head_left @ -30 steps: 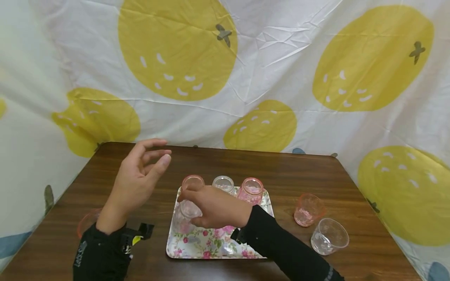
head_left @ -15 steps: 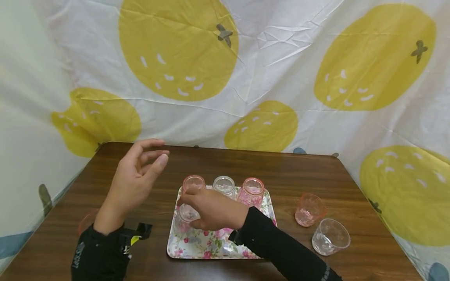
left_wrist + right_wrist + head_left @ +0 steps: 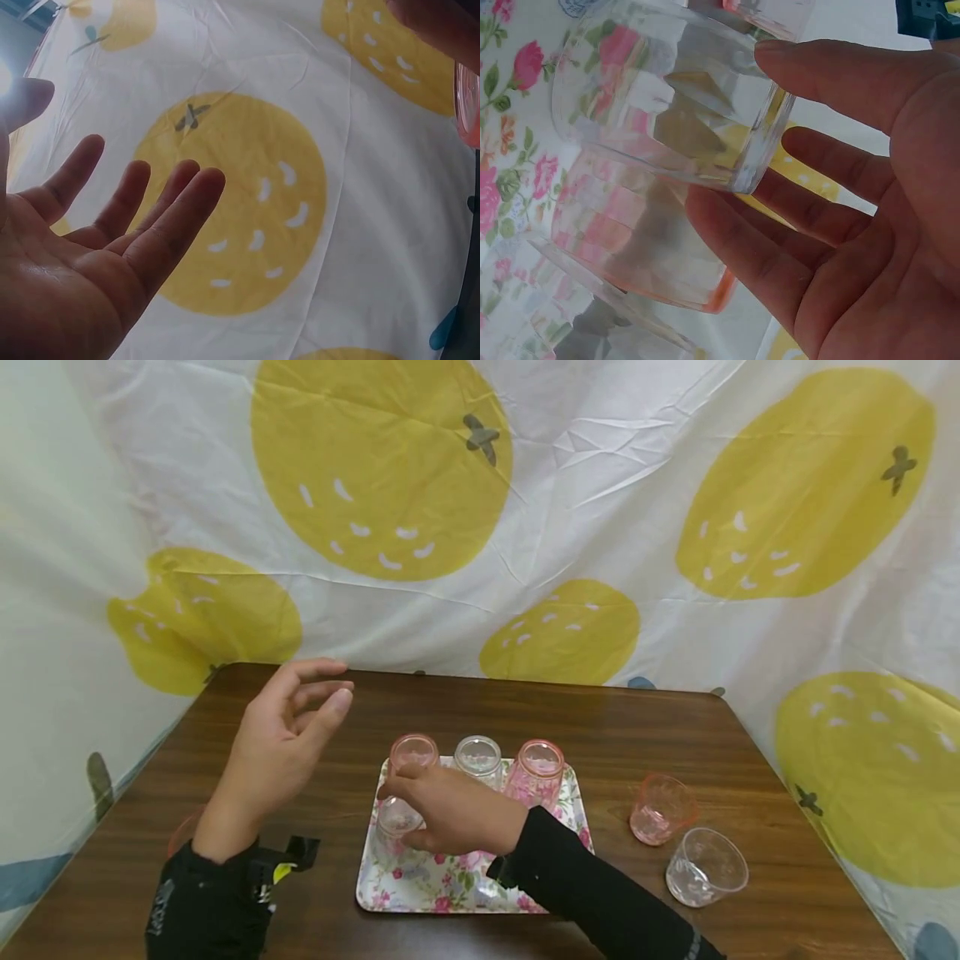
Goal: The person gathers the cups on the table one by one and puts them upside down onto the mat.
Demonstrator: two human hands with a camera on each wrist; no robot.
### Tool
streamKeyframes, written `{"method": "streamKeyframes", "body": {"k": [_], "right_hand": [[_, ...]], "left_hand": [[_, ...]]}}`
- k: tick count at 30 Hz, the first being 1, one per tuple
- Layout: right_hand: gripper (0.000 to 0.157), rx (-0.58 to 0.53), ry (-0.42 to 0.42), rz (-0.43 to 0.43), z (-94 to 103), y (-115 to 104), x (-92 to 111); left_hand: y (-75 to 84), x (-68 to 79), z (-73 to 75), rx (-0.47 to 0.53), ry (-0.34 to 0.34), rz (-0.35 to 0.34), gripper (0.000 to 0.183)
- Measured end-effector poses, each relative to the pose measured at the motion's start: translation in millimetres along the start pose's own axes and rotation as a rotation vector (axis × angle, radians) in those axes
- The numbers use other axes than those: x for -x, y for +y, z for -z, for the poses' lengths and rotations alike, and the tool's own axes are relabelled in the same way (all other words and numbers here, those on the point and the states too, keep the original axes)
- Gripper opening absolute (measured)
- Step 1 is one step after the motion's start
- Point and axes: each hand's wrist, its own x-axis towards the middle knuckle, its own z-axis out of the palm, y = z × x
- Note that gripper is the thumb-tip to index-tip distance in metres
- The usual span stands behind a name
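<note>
My right hand (image 3: 420, 810) reaches across the floral tray (image 3: 450, 893) and grips an upside-down clear cup (image 3: 392, 825) at the tray's front left. In the right wrist view the thumb (image 3: 832, 75) and fingers curl round that clear cup (image 3: 675, 105), with a pink cup (image 3: 645, 247) just behind it. My left hand (image 3: 330, 687) hovers above the table's left side, fingers loosely spread (image 3: 112, 225), holding nothing. At the tray's back edge three cups stand upside down: pink (image 3: 412, 750), clear (image 3: 477, 756), pink (image 3: 536, 768).
Right of the tray, a pink cup (image 3: 660, 810) and a clear cup (image 3: 705, 868) sit on the brown table (image 3: 600, 727). Another pink cup (image 3: 183, 835) shows partly behind my left forearm. A white cloth with yellow fruit (image 3: 375, 468) hangs round the table.
The clear cup in my right hand has sunk slightly toward the tray. The left hand has hardly moved.
</note>
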Motion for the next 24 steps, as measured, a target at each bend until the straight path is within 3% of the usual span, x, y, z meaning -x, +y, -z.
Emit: {"method": "streamKeyframes", "body": {"k": [7, 17, 24], "right_hand": [[0.057, -0.017, 0.015, -0.003, -2.3, -4.2, -1.2], [0.055, -0.047, 0.138, 0.052, 3.6, 0.0, 5.7], [0.054, -0.103, 0.155, 0.005, 5.8, 10.9, 20.4]], "left_hand": [[4.8, 4.4, 9.4, -0.093, 0.03, 0.004, 0.029], [15.3, 18.3, 37.7, -0.202, 0.076, -0.018, 0.028], [3.3, 32.5, 57.4, -0.327, 0.018, -0.007, 0.029]]}}
